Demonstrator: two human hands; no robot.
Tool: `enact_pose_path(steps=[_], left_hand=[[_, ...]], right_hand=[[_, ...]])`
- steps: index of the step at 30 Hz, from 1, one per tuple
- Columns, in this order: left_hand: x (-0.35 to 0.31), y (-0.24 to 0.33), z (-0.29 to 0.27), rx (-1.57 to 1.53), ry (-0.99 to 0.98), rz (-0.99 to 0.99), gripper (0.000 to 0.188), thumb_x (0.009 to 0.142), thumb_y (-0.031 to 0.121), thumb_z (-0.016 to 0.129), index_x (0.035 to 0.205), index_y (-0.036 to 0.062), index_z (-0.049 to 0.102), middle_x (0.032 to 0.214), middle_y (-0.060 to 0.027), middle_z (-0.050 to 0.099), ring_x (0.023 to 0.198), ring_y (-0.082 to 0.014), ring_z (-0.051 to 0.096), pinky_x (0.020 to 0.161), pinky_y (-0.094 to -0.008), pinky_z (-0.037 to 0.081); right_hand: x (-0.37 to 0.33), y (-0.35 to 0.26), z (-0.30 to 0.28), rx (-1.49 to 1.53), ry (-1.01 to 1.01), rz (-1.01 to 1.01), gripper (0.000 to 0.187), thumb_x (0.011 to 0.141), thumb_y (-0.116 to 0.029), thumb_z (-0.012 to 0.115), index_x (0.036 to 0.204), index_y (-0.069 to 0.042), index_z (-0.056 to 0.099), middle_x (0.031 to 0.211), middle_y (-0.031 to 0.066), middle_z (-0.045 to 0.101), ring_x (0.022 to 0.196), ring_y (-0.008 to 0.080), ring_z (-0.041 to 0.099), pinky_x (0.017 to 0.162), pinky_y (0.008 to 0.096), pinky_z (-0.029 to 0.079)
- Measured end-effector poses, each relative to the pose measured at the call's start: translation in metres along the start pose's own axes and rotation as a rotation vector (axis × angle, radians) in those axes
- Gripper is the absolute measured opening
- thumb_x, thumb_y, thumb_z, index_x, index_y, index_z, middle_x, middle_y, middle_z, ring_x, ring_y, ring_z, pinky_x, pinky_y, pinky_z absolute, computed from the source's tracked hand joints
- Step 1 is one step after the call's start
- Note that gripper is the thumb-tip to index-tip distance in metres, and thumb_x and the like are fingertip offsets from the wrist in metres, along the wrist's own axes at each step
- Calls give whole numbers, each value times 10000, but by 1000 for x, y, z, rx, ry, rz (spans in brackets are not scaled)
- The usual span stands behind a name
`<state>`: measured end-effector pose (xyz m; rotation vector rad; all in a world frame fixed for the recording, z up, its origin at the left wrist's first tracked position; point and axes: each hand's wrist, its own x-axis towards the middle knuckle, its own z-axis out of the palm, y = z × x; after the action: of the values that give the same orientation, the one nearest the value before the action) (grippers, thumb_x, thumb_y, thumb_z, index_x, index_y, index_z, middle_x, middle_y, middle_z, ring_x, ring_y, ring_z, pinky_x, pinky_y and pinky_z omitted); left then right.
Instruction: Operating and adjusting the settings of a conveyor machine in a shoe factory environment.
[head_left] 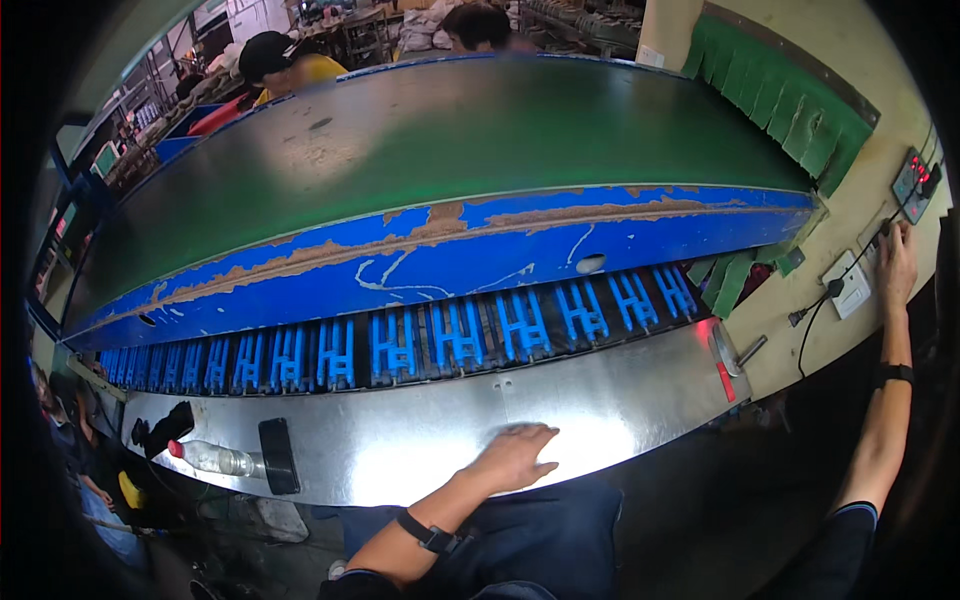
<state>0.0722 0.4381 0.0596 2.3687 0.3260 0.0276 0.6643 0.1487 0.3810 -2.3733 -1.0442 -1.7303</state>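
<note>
Head view: right hand (898, 262) below red-lit black rectangular panel (911, 186); grip unclear.
Left hand (510, 460) spread over silver metal ledge (620, 398); light touch advised.

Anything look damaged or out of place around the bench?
Yes, mostly wear. The blue rail is badly chipped, bare brown showing along its length. The green flaps at upper right look ragged along their lower ends. The bottle lies on its side on the metal ledge instead of standing.

The counter (400, 435) offers room between phone (279, 456) and left hand (510, 458), then on to the tool (725, 378); a blue beam (500, 240) bars the far side, a cable (803, 350) hangs near the right hand (897, 265).
</note>
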Motion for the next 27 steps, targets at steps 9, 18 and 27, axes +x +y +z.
enact_pose_path(steps=[9, 18, 27], left_hand=[[-3, -56, 37, -217, 208, 76, 379, 818, 178, 725, 1163, 38, 655, 1123, -165, 682, 1075, -343, 639, 916, -406, 517], [5, -45, 32, -210, 154, 11, 376, 813, 185, 720, 1154, 41, 651, 1143, -178, 670, 1101, -370, 616, 968, -423, 471], [10, -46, 35, -205, 166, 28, 374, 823, 202, 715, 1155, 42, 650, 1153, -180, 667, 1105, -370, 613, 967, -428, 471]], right_hand=[[19, -27, -37, -10, -35, -208, 390, 728, -102, 765, 1100, -95, 648, 1163, 101, 586, 1091, 332, 532, 947, 438, 449], [13, -46, -27, -72, 88, -174, 262, 754, -168, 772, 996, -150, 674, 1114, 21, 597, 1071, 277, 533, 896, 421, 416], [11, -43, -18, -95, 99, -164, 240, 749, -168, 773, 963, -146, 666, 1125, 11, 600, 1069, 276, 536, 899, 428, 417]])
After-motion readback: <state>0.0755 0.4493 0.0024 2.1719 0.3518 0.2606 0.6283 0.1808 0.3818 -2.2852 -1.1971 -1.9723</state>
